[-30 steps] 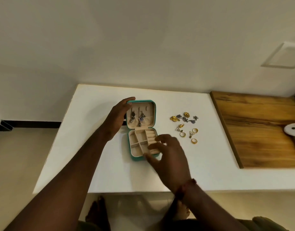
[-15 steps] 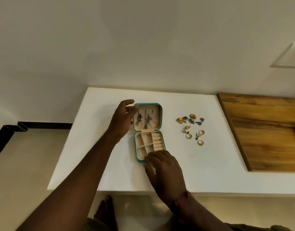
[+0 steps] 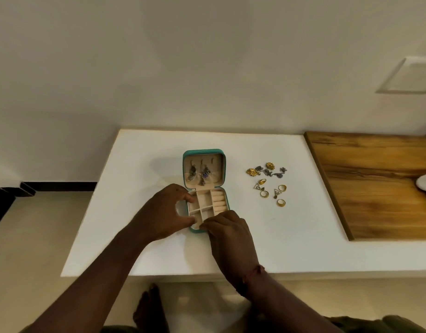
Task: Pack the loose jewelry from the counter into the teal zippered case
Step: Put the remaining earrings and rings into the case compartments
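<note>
The teal case (image 3: pixel 203 151) lies open near the middle of the white worktop (image 3: pixel 144 164), its lid tipped back with dark earrings (image 3: pixel 198 174) hanging inside. Its tray shows cream dividers and ring rolls (image 3: pixel 218 203), with nothing in them that I can make out.

A moment ago the left hand (image 3: pixel 167 212) was steadying the lid. Now it has dropped to the tray, finger and thumb curled around its left side. The right hand (image 3: pixel 227 233) has drawn in to the near rim, fingers bent down onto it. I cannot tell whether they pinch the rim or merely rest there.

I'd say the case is being squared up, not filled. The loose jewelry (image 3: pixel 269 182), gold rings and silver pieces, sits well apart to the right, untouched, near a wooden board (image 3: pixel 375 183).
</note>
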